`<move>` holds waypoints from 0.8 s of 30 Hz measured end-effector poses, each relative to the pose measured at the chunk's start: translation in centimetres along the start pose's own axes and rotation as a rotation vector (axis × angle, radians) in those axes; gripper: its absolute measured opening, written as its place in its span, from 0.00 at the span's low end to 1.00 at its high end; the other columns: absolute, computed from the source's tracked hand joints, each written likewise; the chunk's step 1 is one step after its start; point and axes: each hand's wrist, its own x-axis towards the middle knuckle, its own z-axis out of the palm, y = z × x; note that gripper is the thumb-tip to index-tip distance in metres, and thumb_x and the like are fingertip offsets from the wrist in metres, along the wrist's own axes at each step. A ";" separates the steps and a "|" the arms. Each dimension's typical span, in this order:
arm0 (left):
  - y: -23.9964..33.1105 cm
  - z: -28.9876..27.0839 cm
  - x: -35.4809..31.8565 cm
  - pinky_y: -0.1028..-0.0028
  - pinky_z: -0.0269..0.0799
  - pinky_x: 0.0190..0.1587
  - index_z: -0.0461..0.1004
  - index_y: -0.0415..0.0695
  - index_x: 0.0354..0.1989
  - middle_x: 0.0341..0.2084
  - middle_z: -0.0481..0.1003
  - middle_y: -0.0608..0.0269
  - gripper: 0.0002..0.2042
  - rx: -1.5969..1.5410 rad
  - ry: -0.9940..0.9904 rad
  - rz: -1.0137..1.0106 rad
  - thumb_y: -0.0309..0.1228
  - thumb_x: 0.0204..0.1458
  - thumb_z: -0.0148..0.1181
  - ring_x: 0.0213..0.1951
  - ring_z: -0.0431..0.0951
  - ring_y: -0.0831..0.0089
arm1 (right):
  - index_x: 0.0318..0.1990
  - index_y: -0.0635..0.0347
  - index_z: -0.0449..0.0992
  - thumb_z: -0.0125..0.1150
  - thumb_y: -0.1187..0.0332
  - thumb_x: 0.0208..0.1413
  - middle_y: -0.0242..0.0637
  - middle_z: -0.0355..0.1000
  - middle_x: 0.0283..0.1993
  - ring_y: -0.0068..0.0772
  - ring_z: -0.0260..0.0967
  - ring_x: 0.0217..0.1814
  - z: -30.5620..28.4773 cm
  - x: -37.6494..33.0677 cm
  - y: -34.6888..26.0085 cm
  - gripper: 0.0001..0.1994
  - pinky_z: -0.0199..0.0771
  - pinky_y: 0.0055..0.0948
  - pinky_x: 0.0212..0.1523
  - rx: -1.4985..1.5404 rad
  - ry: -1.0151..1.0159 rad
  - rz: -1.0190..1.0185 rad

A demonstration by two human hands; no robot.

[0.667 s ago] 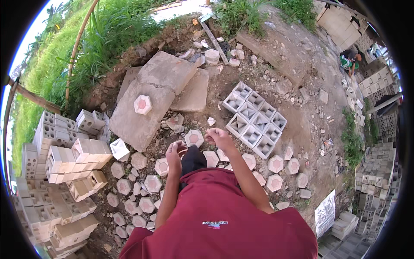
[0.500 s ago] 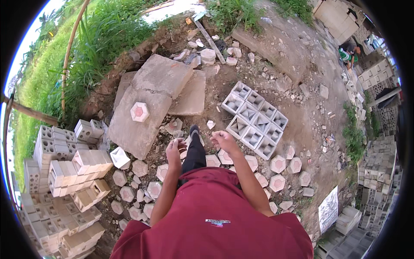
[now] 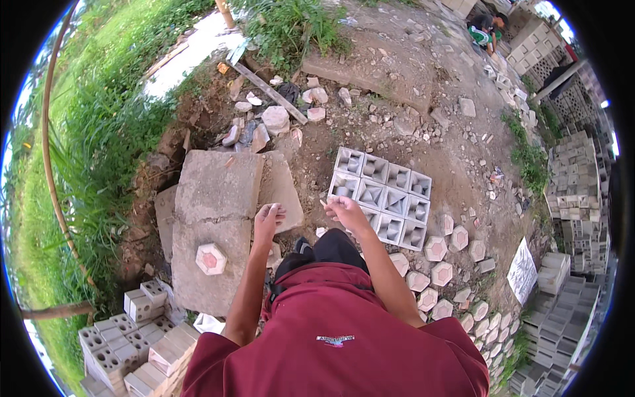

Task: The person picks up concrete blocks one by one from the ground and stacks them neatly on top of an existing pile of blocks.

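Observation:
Both of my hands hang in front of my body above the ground. My left hand (image 3: 270, 217) is loosely curled beside the edge of a thin concrete slab (image 3: 283, 192), with no object visible in it. My right hand (image 3: 346, 213), fingers bent and a little apart, shows no clear object either. It overlaps in view the near left part of a group of grey concrete vent blocks (image 3: 395, 178) with triangular hollows, laid in rows. A hexagonal paver (image 3: 211, 259) with a reddish centre lies on a large cracked concrete slab (image 3: 211, 178) at my left.
Several hexagonal pavers (image 3: 441, 273) cover the ground at right. Stacked hollow blocks (image 3: 109, 347) stand at lower left, more block stacks (image 3: 579, 192) at far right. A plank (image 3: 270, 89) lies among rubble ahead. Another person (image 3: 486, 30) bends down at the far upper right.
I have stepped forward and turned slightly right. The slab and vent blocks now sit closer to my body, and the pavers underfoot are mostly hidden. Both hands remain raised in front of me.

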 end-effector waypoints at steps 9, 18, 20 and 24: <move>5.0 1.7 14.5 0.76 0.71 0.34 0.70 0.43 0.45 0.34 0.77 0.62 0.13 -0.024 -0.018 -0.074 0.38 0.59 0.48 0.32 0.76 0.76 | 0.45 0.62 0.71 0.53 0.55 0.58 0.36 0.74 0.40 0.25 0.71 0.38 -3.5 13.0 -4.9 0.18 0.71 0.24 0.38 0.224 0.171 0.150; 12.4 6.9 39.5 0.75 0.71 0.33 0.69 0.42 0.44 0.32 0.77 0.60 0.13 0.039 -0.019 0.032 0.38 0.59 0.49 0.32 0.77 0.75 | 0.38 0.62 0.74 0.56 0.54 0.55 0.35 0.75 0.34 0.25 0.72 0.35 -8.3 40.6 -14.6 0.17 0.70 0.26 0.35 0.017 0.151 -0.037; 15.5 9.7 46.6 0.76 0.71 0.33 0.70 0.42 0.44 0.32 0.77 0.61 0.12 0.051 -0.003 0.067 0.37 0.59 0.49 0.32 0.77 0.75 | 0.40 0.63 0.74 0.58 0.58 0.55 0.34 0.74 0.34 0.23 0.70 0.32 -10.9 45.3 -17.0 0.15 0.70 0.25 0.35 -0.257 0.249 -0.091; 23.9 15.3 53.8 0.75 0.71 0.36 0.70 0.43 0.45 0.34 0.76 0.60 0.13 0.082 -0.249 0.208 0.38 0.60 0.47 0.35 0.76 0.75 | 0.42 0.62 0.73 0.55 0.58 0.57 0.34 0.75 0.37 0.23 0.71 0.37 -13.9 48.9 -24.5 0.16 0.70 0.26 0.38 -0.045 0.151 -0.244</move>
